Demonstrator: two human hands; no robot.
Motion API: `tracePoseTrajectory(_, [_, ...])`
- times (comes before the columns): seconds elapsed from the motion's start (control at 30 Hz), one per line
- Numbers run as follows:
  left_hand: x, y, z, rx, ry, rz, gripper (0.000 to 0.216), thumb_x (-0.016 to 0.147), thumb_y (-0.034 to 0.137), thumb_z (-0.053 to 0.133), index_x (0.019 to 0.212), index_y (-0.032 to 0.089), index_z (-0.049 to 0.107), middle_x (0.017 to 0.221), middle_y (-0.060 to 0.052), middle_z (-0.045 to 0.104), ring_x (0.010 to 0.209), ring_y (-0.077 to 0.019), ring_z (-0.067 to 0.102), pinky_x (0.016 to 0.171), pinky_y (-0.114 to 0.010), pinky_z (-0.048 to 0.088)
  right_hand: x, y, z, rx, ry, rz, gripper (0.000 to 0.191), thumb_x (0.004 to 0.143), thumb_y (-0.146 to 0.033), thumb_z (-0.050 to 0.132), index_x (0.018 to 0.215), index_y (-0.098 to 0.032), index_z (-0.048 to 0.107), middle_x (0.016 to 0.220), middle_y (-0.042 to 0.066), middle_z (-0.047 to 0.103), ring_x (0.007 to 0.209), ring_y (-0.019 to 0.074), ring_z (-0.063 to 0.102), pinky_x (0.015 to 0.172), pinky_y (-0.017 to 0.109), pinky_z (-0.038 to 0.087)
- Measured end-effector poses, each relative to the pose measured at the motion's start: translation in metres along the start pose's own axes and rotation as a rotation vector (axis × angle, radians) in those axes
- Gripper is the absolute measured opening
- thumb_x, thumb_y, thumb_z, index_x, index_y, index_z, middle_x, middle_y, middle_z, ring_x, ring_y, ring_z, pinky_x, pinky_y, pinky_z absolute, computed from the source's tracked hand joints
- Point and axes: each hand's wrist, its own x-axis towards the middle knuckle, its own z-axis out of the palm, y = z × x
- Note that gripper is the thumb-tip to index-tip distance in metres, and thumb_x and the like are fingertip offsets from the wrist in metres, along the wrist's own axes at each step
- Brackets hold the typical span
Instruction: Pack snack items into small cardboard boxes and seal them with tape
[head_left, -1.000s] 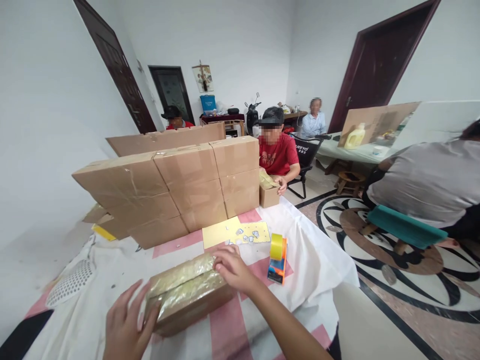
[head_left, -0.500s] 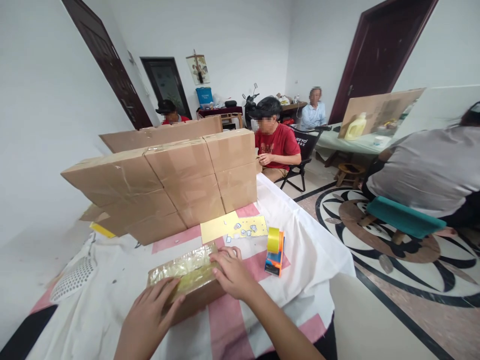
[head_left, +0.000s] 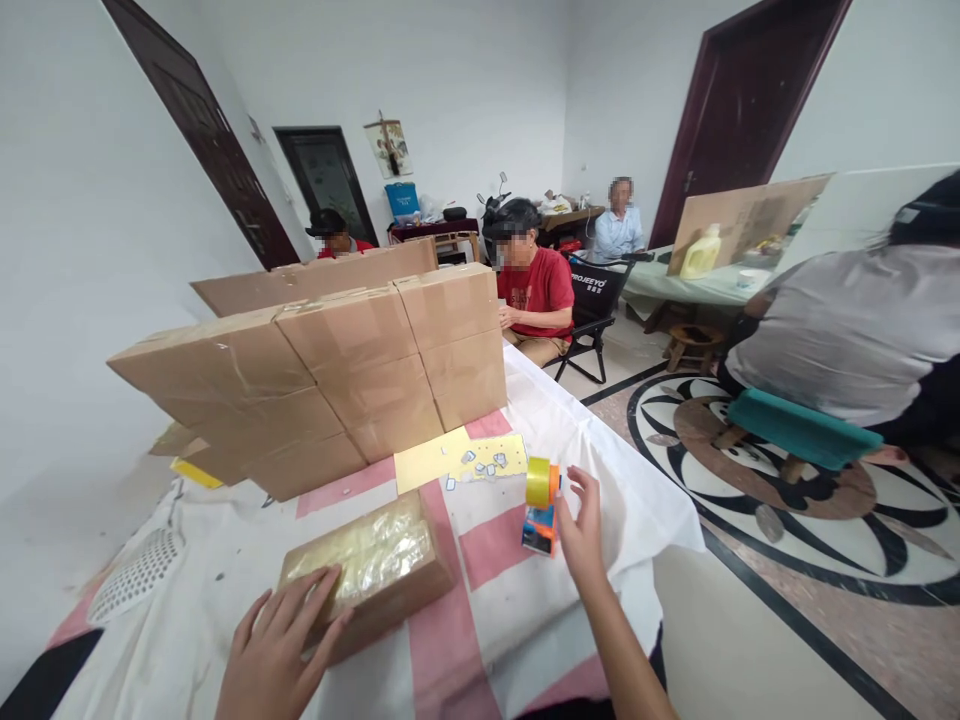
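Note:
A cardboard box [head_left: 397,590] lies in front of me, its top covered with shiny clear yellowish tape. My left hand [head_left: 281,635] rests on the near left end of that box, fingers spread across its top. Off to the right stands an orange and blue tape dispenser [head_left: 541,530] carrying a roll of yellow tape [head_left: 538,483]. Close beside the dispenser, on its right, is my right hand [head_left: 583,520], with thumb and fingers apart and nothing gripped; whether the thumb touches the dispenser I cannot tell.
Stacked cardboard boxes [head_left: 360,360] form a wall across the table. Before them lies a yellow sheet [head_left: 431,458] with small paper-like pieces. A red-shirted person [head_left: 536,290] sits beyond the table, another person [head_left: 855,320] at right. The cloth's edge [head_left: 686,520] runs along the right.
My right hand has left the box and moved right to the tape dispenser. My left hand stays on the box, whose top tape now lies flatter. The view has shifted slightly.

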Motion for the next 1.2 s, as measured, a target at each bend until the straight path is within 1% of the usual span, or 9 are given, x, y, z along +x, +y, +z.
tracePoseTrajectory(0.1, [0.003, -0.001, 0.004, -0.012, -0.053, -0.025, 0.040, 0.095, 0.051, 0.050, 0.124, 0.029, 0.066, 0.121, -0.005, 0.073, 0.106, -0.0257, 0.065, 0.105, -0.044, 0.031, 0.016, 0.025, -0.001, 0.180, -0.100, 0.253, 0.049, 0.083, -0.052, 0.064, 0.119, -0.021, 0.052, 0.120, 0.013, 0.063, 0.113, 0.0293, 0.063, 0.093, 0.046, 0.054])
tracePoseTrajectory(0.17, [0.002, 0.000, 0.006, -0.005, -0.088, -0.070, 0.040, 0.094, 0.051, 0.050, 0.120, 0.029, 0.070, 0.122, -0.005, 0.073, 0.107, -0.0263, 0.064, 0.101, -0.042, 0.034, 0.019, 0.033, 0.005, 0.232, -0.195, 0.319, 0.046, 0.080, -0.054, 0.065, 0.111, -0.022, 0.054, 0.110, 0.010, 0.068, 0.103, 0.0276, 0.067, 0.087, 0.042, 0.056])
tracePoseTrajectory(0.3, [-0.001, 0.002, 0.007, -0.020, -0.154, -0.107, 0.041, 0.094, 0.050, 0.049, 0.123, 0.029, 0.070, 0.122, -0.004, 0.073, 0.108, -0.0242, 0.064, 0.097, -0.037, 0.036, 0.014, 0.037, 0.015, 0.166, -0.266, 0.343, 0.039, 0.082, -0.054, 0.067, 0.101, -0.020, 0.061, 0.093, 0.005, 0.071, 0.086, 0.0248, 0.068, 0.075, 0.035, 0.055])
tracePoseTrajectory(0.53, [-0.001, 0.001, 0.001, 0.011, -0.153, -0.080, 0.043, 0.095, 0.050, 0.048, 0.127, 0.029, 0.068, 0.125, -0.006, 0.072, 0.112, -0.0257, 0.064, 0.105, -0.044, 0.029, 0.003, 0.052, 0.012, 0.106, -0.317, 0.256, 0.042, 0.091, -0.058, 0.055, 0.100, -0.018, 0.067, 0.090, 0.006, 0.072, 0.081, 0.0232, 0.066, 0.072, 0.031, 0.052])
tracePoseTrajectory(0.7, [0.002, -0.001, 0.005, 0.057, -0.187, -0.129, 0.049, 0.092, 0.052, 0.051, 0.134, 0.031, 0.063, 0.124, -0.006, 0.072, 0.113, -0.0273, 0.062, 0.101, -0.044, 0.031, 0.001, 0.062, 0.014, 0.064, -0.317, 0.245, 0.044, 0.091, -0.060, 0.054, 0.094, -0.018, 0.067, 0.082, 0.005, 0.070, 0.074, 0.0220, 0.065, 0.067, 0.030, 0.052])
tracePoseTrajectory(0.83, [0.003, 0.005, 0.009, 0.055, -0.218, -0.195, 0.046, 0.091, 0.051, 0.049, 0.128, 0.031, 0.068, 0.130, -0.006, 0.069, 0.117, -0.0291, 0.060, 0.100, -0.044, 0.033, 0.002, 0.065, 0.014, 0.042, -0.315, 0.257, 0.046, 0.091, -0.061, 0.054, 0.096, -0.017, 0.068, 0.087, 0.007, 0.073, 0.077, 0.0236, 0.067, 0.068, 0.031, 0.053])
tracePoseTrajectory(0.97, [0.004, 0.010, 0.008, 0.002, -0.239, -0.212, 0.047, 0.092, 0.051, 0.047, 0.128, 0.029, 0.068, 0.130, -0.006, 0.069, 0.116, -0.0272, 0.062, 0.100, -0.042, 0.033, 0.002, 0.065, 0.013, 0.021, -0.335, 0.253, 0.046, 0.091, -0.059, 0.055, 0.093, -0.016, 0.070, 0.085, 0.008, 0.074, 0.078, 0.0248, 0.068, 0.071, 0.032, 0.054])
tracePoseTrajectory(1.1, [0.006, 0.016, 0.004, -0.011, -0.225, -0.221, 0.047, 0.093, 0.052, 0.049, 0.129, 0.028, 0.067, 0.130, -0.006, 0.069, 0.115, -0.0258, 0.063, 0.101, -0.040, 0.033, 0.004, 0.062, 0.014, 0.108, -0.352, 0.304, 0.048, 0.087, -0.060, 0.063, 0.095, -0.014, 0.072, 0.092, 0.013, 0.077, 0.085, 0.0290, 0.072, 0.079, 0.037, 0.056])
tracePoseTrajectory(1.2, [0.009, 0.022, -0.003, -0.023, -0.196, -0.188, 0.048, 0.096, 0.050, 0.050, 0.137, 0.027, 0.061, 0.129, -0.008, 0.070, 0.116, -0.0253, 0.063, 0.105, -0.041, 0.031, 0.008, 0.054, 0.015, 0.172, -0.375, 0.358, 0.054, 0.084, -0.064, 0.065, 0.097, -0.013, 0.073, 0.099, 0.016, 0.078, 0.093, 0.0312, 0.073, 0.083, 0.039, 0.057])
